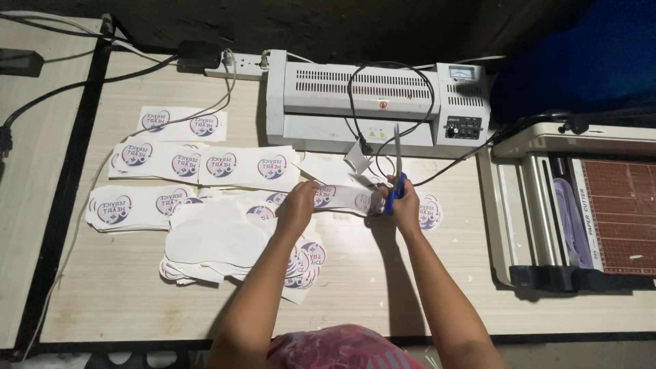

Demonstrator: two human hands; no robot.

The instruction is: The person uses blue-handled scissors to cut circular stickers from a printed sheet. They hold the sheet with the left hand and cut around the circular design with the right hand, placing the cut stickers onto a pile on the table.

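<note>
Two machines crowd the far and right sides of the counter: a white laminator at the back edge and a paper cutter cut off by the right border. Bare wood lies open along the near edge and between the hands and the cutter. Sticker sheets overlap in stacks on the left, hiding the lower ones. The left hand pinches a printed strip held just above the counter centre, fingers closed on its end. The right hand grips blue-handled scissors, blades pointing up; whether they are parted is hard to tell.
</note>
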